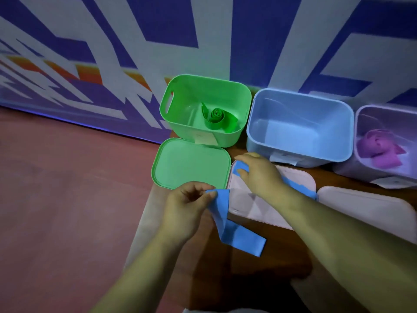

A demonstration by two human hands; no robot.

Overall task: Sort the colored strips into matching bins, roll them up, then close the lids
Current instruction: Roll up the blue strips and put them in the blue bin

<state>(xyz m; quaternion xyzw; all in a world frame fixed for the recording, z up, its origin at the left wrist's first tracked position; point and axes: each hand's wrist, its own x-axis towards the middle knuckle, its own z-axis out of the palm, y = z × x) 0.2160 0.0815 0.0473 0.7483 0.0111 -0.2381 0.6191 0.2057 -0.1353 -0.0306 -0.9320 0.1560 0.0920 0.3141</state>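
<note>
A blue strip (234,236) runs from my left hand (187,206) across a pale lid (248,206) to my right hand (257,175). My left hand pinches one end near the green lid (189,163). My right hand pinches the strip's other part over the pale lid's far corner; more of the strip shows past my right wrist. The blue bin (300,125) stands open behind my right hand, with no strip inside. The green bin (203,109) holds a rolled green strip (216,118). The purple bin (388,141) holds a loosely rolled purple strip (379,147).
A second pale lid (370,213) lies at the right on the brown table (248,267). The table's left edge drops to a reddish floor (67,199). A wall with a blue and white pattern (203,41) rises right behind the bins.
</note>
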